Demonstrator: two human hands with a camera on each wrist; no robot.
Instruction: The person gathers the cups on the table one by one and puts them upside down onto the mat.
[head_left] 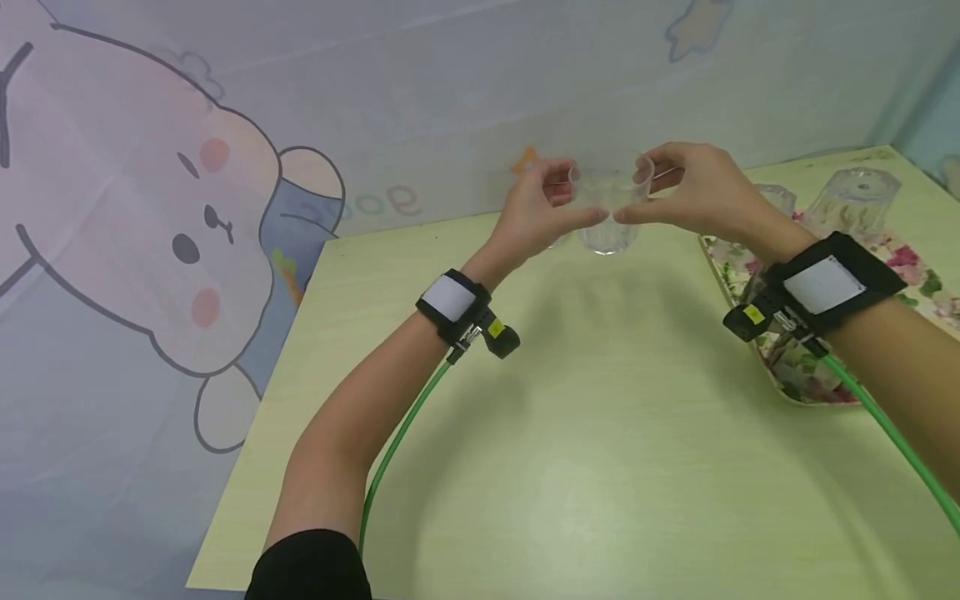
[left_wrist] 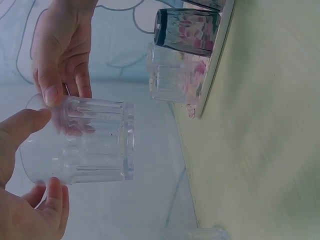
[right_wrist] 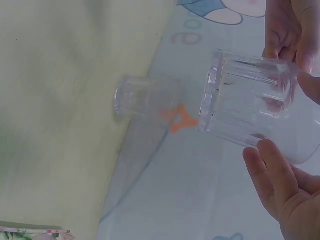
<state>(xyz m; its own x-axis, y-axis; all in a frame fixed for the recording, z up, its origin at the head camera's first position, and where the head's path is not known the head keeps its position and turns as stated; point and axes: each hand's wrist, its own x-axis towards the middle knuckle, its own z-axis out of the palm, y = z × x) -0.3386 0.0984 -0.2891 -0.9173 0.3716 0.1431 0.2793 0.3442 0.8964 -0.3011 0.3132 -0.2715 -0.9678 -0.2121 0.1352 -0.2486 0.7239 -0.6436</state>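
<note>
A clear ribbed glass [head_left: 609,218] is held upright in the air above the far part of the yellow-green table [head_left: 585,417]. Both hands have it. My left hand [head_left: 581,196] pinches its left side near the rim, thumb in front and fingers behind. My right hand [head_left: 637,190] pinches the right side the same way, and the two thumb tips nearly meet in front. In the left wrist view the glass [left_wrist: 80,142] hangs well clear of the tabletop. The right wrist view shows the glass [right_wrist: 250,110] between fingers [right_wrist: 272,175] below and the other hand above.
A floral tray [head_left: 787,392] lies at the right edge with two upturned glasses [head_left: 855,196] [left_wrist: 172,75] on it. Another clear glass [right_wrist: 145,97] stands upturned on the table's far edge behind my left hand. A cartoon backdrop closes off the far and left sides.
</note>
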